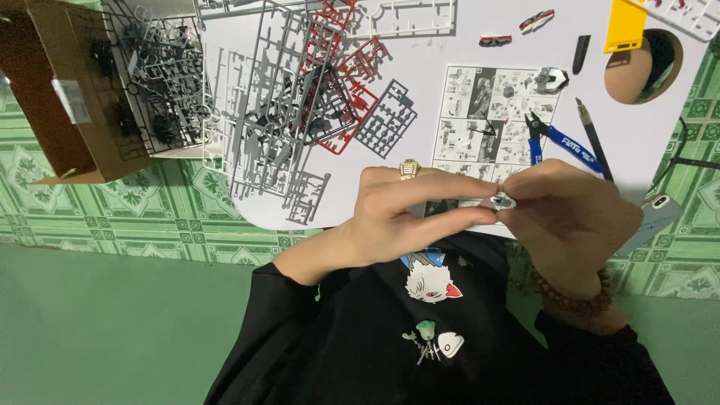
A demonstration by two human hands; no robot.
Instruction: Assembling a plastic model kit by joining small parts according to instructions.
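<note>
Pinching a tiny model part (502,200) between both hands: left hand (397,214) and right hand (570,217) grip its ends; I judge it light, brittle.

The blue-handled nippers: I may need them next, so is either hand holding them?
No, the blue-handled nippers lie on the white table while both hands pinch a small part.
</note>
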